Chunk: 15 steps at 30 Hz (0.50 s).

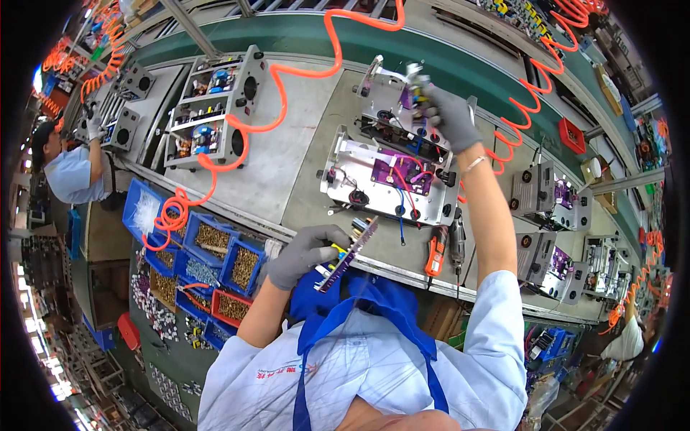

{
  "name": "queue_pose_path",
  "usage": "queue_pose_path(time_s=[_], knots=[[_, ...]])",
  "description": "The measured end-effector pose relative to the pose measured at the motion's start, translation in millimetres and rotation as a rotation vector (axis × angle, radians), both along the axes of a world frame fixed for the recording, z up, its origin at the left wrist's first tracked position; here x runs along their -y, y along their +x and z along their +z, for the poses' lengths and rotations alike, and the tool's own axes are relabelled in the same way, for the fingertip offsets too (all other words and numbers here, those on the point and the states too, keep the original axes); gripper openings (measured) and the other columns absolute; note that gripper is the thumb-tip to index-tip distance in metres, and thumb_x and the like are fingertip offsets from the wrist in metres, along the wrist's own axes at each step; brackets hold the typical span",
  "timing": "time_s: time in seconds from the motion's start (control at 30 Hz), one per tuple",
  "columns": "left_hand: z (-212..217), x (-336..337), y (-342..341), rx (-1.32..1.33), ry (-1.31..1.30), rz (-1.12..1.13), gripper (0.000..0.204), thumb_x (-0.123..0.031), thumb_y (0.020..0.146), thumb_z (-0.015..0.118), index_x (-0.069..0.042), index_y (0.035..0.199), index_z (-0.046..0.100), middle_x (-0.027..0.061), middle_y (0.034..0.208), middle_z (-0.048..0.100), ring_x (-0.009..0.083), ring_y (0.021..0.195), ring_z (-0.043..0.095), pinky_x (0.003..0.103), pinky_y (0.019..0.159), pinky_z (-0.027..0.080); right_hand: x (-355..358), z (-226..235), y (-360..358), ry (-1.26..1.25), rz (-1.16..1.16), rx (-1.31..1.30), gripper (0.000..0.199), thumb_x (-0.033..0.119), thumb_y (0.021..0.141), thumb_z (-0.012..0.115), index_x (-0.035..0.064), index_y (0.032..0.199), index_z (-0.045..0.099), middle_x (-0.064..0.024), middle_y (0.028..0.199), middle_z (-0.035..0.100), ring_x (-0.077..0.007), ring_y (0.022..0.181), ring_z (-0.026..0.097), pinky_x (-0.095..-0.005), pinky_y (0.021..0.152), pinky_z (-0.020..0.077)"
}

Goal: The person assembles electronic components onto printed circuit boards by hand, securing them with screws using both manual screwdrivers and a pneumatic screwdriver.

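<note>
Both my hands wear grey gloves. Near the bench's front edge my left hand [305, 255] is closed on a circuit board [350, 255], held tilted, with yellow and other components on its face. At the far side, my right hand [449, 115] is closed round a small silver and yellowish part [418, 85], smeared by motion. That hand is over the farther open metal chassis [384, 80]. Closer to me lies a second open chassis [346, 172]; a purple circuit board [402, 172] with red and blue wires is mounted in it.
An orange-handled tool [435, 251] and a dark power screwdriver [457, 241] lie right of the near chassis. Blue bins [244, 267] of screws line the front left. A coiled orange air hose [284, 72] hangs across the bench. More units [543, 258] stand right; a co-worker [72, 169] is far left.
</note>
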State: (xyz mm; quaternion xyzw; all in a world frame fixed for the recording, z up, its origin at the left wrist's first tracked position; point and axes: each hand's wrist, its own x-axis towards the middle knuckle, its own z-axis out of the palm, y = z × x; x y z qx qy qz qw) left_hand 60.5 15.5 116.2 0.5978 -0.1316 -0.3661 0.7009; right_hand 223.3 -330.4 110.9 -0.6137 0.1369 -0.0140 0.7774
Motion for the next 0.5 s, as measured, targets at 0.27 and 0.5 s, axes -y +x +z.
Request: queue_pose_path(time_s=[0.27, 0.5], knots=[[-20.3, 23.1, 49.1, 0.025, -0.087, -0.268, 0.021, -0.011, 0.078, 0.060, 0.000, 0.095, 0.063, 0.0065, 0.093, 0.058, 0.0144, 0.089, 0.055, 0.028, 0.081, 0.044, 4.9, -37.9, 34.4, -1.415, 0.015, -0.113, 0.038, 0.035, 0.073, 0.063, -0.0024, 0.077, 0.063, -0.0245, 0.077, 0.063, -0.0404, 0.078, 0.061, -0.0468, 0.071, 0.0483], [-47.4, 21.6, 76.2, -0.044, -0.120, -0.323, 0.023, -0.008, 0.078, 0.059, 0.000, 0.099, 0.063, 0.0073, 0.096, 0.059, 0.0150, 0.092, 0.056, 0.028, 0.083, 0.044, 6.1, -45.1, 43.3, -1.498, -0.012, -0.171, 0.036, 0.035, 0.074, 0.061, -0.0016, 0.075, 0.062, -0.0235, 0.077, 0.063, -0.0390, 0.076, 0.062, -0.0474, 0.069, 0.0481]])
